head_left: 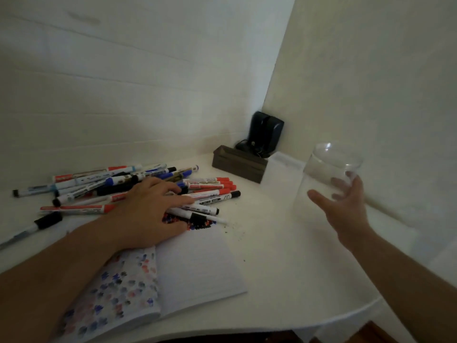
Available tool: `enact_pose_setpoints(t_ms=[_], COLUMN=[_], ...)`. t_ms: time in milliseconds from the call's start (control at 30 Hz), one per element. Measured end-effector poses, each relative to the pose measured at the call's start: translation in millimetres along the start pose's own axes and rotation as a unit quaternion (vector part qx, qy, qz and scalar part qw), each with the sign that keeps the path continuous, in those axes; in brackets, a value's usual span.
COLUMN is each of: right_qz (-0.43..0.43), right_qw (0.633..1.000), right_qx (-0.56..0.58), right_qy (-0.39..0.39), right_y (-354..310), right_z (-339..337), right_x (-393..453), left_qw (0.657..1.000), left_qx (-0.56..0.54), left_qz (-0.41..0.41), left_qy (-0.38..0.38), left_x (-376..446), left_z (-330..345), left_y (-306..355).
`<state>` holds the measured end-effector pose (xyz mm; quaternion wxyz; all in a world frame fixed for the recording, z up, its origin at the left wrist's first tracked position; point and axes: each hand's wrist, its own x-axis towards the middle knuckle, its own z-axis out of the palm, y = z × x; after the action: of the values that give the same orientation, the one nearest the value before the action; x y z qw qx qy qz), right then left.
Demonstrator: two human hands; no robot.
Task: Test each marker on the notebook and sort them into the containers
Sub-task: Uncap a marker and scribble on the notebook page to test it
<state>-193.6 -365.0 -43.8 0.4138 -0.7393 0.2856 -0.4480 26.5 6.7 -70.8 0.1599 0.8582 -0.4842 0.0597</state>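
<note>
Left hand [150,211] is laid palm-down, fingers spread and flat, across the top edge of the open notebook [197,263] and the near side of the marker pile [138,186]. Its forearm is angled in from the lower left, over the notebook's left page, which is covered in red, blue and black test dabs. The fingertips are rested on red-capped and black-capped markers; nothing is pinched or closed around, so the hand is read as open, pressing down.

Right hand [343,201] is raised off the table [284,256] to the right, arm extended from the lower right corner. A clear glass jar [329,179] is gripped by it: thumb on the near side, fingers wrapped around the far side and seen through the glass. The jar is held roughly upright, mouth up; whether its base is touching the table cannot be told.

Markers are scattered in a loose heap behind the notebook, with one black-capped marker [37,225] lying apart at the left. A dark wooden box [238,164] and black speakers [265,131] are set in the corner, with a white container [282,174] just beside the box.
</note>
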Motion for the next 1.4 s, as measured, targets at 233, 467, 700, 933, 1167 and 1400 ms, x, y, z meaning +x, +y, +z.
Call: enact_pose_setpoints(t_ms=[233, 467, 700, 933, 1167, 1400], right_qz=[0.040, -0.102, -0.376, -0.364, 0.034, 0.205], right_qw=[0.999, 0.991, 0.770, 0.718, 0.850, 0.758], right_qx=[-0.004, -0.088, -0.287, -0.365, 0.153, 0.323], right_qy=[-0.003, -0.009, -0.428, -0.468, -0.504, -0.528], right_y=[15.6, -45.0, -121.5, -122.3, -102.1, -95.1], right_z=[15.5, 33.6, 167.9, 193.7, 165.9, 184.2], right_x=[19.4, -61.9, -82.2, -76.6, -59.9, -92.6], left_qw=[0.998, 0.999, 0.998, 0.984, 0.957, 0.991], left_qx=[0.002, -0.003, 0.031, 0.040, -0.192, -0.096], left_qz=[-0.036, -0.025, -0.007, 0.016, -0.064, -0.014], left_qy=[0.051, 0.037, 0.053, 0.172, 0.209, 0.088], left_x=[0.4, -2.6, -2.9, -2.5, -6.5, -3.5], left_z=[-0.7, -14.4, -13.0, -9.4, -25.6, -15.8], left_y=[-0.8, -13.2, -8.0, -7.5, 19.9, 37.3])
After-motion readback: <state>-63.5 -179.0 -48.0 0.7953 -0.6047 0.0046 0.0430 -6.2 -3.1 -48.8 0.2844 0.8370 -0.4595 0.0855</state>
